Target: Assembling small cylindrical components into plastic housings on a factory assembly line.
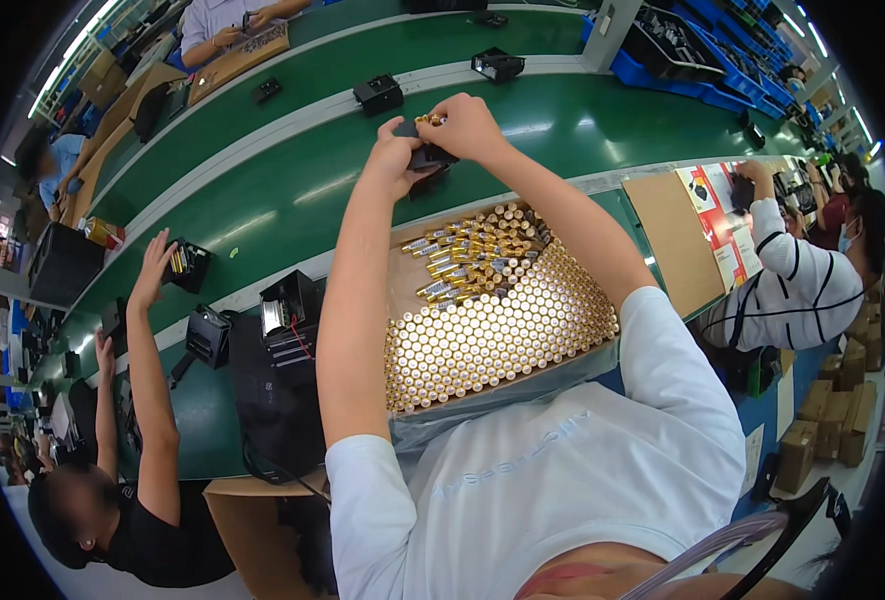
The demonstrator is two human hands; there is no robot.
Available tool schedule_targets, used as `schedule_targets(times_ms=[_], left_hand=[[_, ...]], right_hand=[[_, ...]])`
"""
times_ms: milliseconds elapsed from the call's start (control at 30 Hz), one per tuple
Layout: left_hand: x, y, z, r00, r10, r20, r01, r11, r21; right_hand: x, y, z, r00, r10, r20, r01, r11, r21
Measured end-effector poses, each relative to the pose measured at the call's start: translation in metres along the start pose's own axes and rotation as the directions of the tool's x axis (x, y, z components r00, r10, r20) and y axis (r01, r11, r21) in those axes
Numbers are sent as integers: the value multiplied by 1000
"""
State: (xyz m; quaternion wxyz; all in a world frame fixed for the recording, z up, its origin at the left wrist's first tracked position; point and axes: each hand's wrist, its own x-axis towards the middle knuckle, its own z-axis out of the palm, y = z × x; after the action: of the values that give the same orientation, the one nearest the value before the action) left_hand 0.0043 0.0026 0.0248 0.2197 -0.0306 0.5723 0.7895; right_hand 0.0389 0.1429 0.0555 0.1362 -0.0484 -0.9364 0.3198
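Saw a white T-shirt [563, 470] filling the space closest to the camera, with a pale cable [708, 548] off to the lower right. Spotted a cardboard box [403, 290] just past the shirt, loaded with gold cylindrical batteries [483, 345], mostly upright, with a bunch tipped over toward the far end. Found the main thing, a black case [428, 157], out beyond the box over the green tabletop [293, 215], clamped in the fingers of the left hand [398, 160]. Caught the right hand [471, 128] right up against it, with fingers bunched together on gold cells [427, 120]; couldn't tell how many.

Honestly, looked pretty easy to fumble. Could've dropped a cell from such a cramped pinch and sent it rolling across the tabletop. Could've ended up with one in backwards too, just from grabbing fast out of a jumbled pile. Might've also snagged the red wire [301, 340] on the open black unit [288, 300], thanks to the left forearm being so near.

Counted two hands, one held case, one battery box, two boxy black units [378, 93] by the metal rail [453, 83] beyond the hands, plus two raised co-worker's hands [151, 270] on the left. Gave up on the batteries, way too many.
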Motion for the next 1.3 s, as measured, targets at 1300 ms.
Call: schedule_targets(times_ms=[1300], left_hand=[[15,-20,-22,990,138,-3,-138,990,-36]], right_hand=[[23,10,24,882,70,467,-300,847,439]])
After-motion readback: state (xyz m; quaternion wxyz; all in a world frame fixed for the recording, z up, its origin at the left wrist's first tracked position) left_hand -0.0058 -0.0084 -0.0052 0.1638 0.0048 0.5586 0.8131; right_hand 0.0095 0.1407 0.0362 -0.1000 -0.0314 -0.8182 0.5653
